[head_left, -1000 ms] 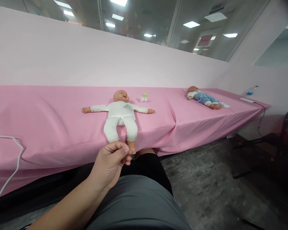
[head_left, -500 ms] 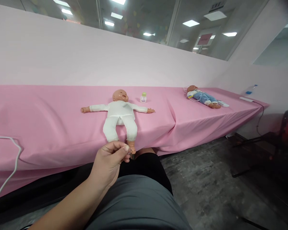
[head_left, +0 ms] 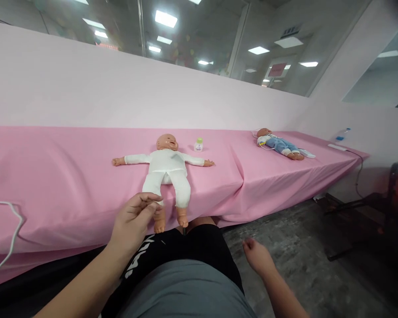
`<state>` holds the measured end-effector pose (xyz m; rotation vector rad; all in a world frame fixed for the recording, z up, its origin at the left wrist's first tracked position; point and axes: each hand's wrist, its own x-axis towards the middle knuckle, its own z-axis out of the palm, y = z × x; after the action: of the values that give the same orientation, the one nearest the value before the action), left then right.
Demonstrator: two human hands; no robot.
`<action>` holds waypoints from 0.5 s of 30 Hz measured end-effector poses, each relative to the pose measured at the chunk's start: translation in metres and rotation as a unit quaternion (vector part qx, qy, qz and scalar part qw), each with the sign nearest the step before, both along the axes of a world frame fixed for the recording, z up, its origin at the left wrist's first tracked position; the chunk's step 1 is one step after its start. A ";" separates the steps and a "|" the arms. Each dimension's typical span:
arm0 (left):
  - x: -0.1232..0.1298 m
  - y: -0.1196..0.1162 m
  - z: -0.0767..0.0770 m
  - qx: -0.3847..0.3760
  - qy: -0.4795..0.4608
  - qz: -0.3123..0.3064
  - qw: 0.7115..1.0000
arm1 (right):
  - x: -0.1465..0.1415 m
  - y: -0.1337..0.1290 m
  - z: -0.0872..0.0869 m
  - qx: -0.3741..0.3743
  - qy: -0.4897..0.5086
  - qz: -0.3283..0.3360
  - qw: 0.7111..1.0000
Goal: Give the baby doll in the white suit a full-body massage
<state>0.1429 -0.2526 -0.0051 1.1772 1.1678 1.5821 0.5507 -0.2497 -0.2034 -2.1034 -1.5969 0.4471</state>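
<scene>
A baby doll (head_left: 167, 165) in a white suit lies on its back on the pink cloth, arms spread, its bare feet over the front edge. My left hand (head_left: 132, 221) is closed in a pinch beside the doll's lower leg, overlapping it in view. Anything between those fingertips is too small to make out. To the right of my lap, above the floor, my right hand (head_left: 259, 256) hangs with its fingers curled in. Whatever it may hold is hidden. Behind the doll's outstretched arm stands a small clear bottle (head_left: 198, 145) with a green cap.
Pink cloth (head_left: 53, 176) covers the long table against the wall. Farther right lies a second doll (head_left: 278, 143) in blue trousers, with tubing around it. A white cable (head_left: 16, 234) hangs over the left front edge. A dark chair (head_left: 394, 176) stands at right.
My left hand has moved left, away from the doll's feet, uncovering both. My right hand has come into view at the lower right. The camera has tilted up slightly.
</scene>
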 end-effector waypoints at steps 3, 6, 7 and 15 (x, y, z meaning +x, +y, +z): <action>-0.008 0.016 0.009 0.003 0.072 0.054 0.996 | -0.033 0.052 0.045 0.079 0.118 0.076 0.987; -0.016 0.031 0.018 -0.009 0.144 0.073 0.987 | -0.085 0.091 0.095 0.098 0.325 0.150 0.928; -0.020 0.037 0.020 -0.012 0.164 0.066 0.984 | -0.102 0.101 0.109 0.095 0.377 0.174 0.905; -0.047 0.114 0.032 -0.053 0.334 0.073 0.938 | -0.173 0.172 0.182 -0.048 0.656 0.101 0.747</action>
<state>0.0964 -0.1382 0.0268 1.6495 1.7798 1.2210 0.3778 -0.0776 -0.0210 -1.0080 -0.8522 1.6300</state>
